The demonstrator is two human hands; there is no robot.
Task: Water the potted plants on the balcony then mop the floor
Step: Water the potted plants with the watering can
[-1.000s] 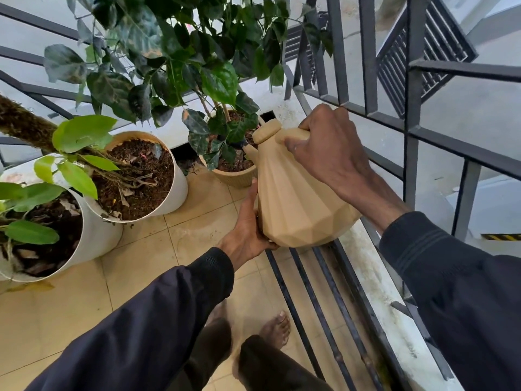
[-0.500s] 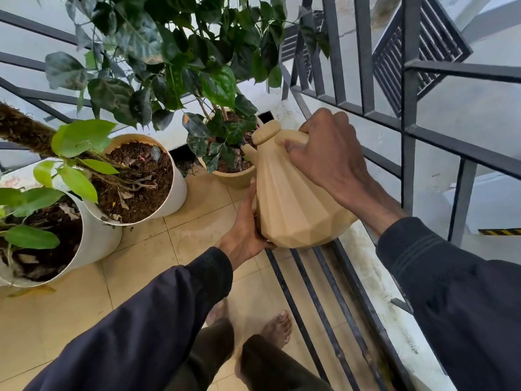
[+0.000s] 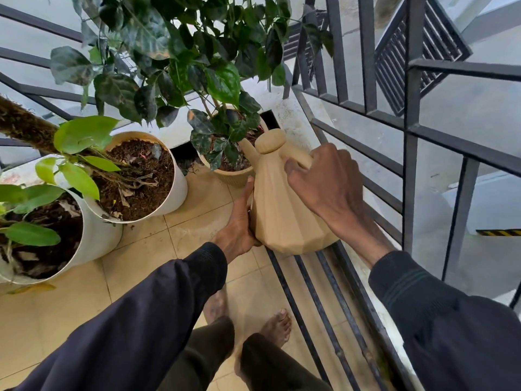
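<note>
A tan faceted watering can (image 3: 282,210) is tipped forward, its spout over the soil of a beige ribbed pot (image 3: 234,173) holding a dark-leaved plant (image 3: 180,52). My right hand (image 3: 324,182) grips the can's handle at the top. My left hand (image 3: 239,224) presses against the can's lower left side, supporting it. Two white pots stand to the left: one (image 3: 158,193) full of brown soil, the other (image 3: 84,244) with light green leaves.
A dark metal railing (image 3: 408,136) runs along the right and the back. Dark floor bars (image 3: 324,306) lie beside a white ledge (image 3: 298,122). The floor is beige tile (image 3: 141,249). My bare feet (image 3: 276,328) stand below the can.
The can has shifted slightly left and tipped a little further toward the beige pot. Both hands keep the same hold.
</note>
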